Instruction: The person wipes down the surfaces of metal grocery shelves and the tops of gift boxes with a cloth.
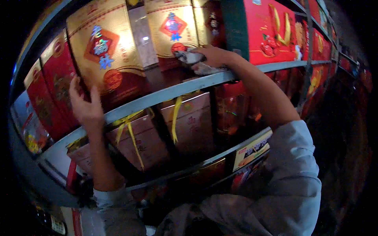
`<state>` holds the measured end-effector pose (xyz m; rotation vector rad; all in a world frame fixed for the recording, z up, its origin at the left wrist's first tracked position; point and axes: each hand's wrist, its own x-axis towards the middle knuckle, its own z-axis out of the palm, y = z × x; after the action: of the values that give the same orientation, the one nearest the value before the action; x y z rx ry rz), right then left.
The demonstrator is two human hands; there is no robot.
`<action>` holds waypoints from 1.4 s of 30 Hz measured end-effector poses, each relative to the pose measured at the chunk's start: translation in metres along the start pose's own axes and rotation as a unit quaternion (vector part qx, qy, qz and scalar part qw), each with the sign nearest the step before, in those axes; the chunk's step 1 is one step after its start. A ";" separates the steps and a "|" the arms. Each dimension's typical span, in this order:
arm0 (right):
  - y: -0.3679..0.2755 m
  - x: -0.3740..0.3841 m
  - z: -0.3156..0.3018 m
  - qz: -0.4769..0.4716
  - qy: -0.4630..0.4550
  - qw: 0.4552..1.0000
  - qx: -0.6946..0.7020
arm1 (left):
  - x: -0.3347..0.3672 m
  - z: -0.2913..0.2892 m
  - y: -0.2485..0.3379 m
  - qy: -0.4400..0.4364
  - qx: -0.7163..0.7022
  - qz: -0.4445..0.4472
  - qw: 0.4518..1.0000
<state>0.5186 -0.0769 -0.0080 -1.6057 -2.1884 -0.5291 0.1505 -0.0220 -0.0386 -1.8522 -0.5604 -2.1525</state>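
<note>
A tall gold and dark red gift box stands on the upper shelf, leaning a little. At its lower left corner is my left hand, thumb against the front and fingers round the side edge. My right hand reaches over the shelf lip and grips a crumpled grey-white cloth. That cloth lies low by the front of a second gold and red gift box and touches the shelf. Between the two boxes a gap shows a pale back surface. The right fingertips are partly hidden by the cloth.
Dark red boxes stand left of my left hand. A bright red box is at the right, beyond a green panel. The pale metal shelf edge runs under my arms. Below it are pinkish boxes with yellow ribbons.
</note>
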 end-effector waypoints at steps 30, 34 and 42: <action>0.053 -0.077 -0.055 -0.205 0.052 0.977 -0.017 | -0.014 0.032 0.052 -0.038 0.330 0.161 0.929; 0.055 -0.082 -0.059 -0.205 0.039 0.978 -0.008 | -0.030 0.085 0.109 -0.086 0.260 0.179 0.945; 0.039 -0.038 -0.065 -0.115 -0.073 0.986 0.099 | 0.007 0.168 0.110 -0.289 0.068 -0.156 0.942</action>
<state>0.5713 -0.1295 0.0317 -1.3349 -2.4657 -0.2519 0.3455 -0.0461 0.0020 -2.4466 -1.1581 -1.6396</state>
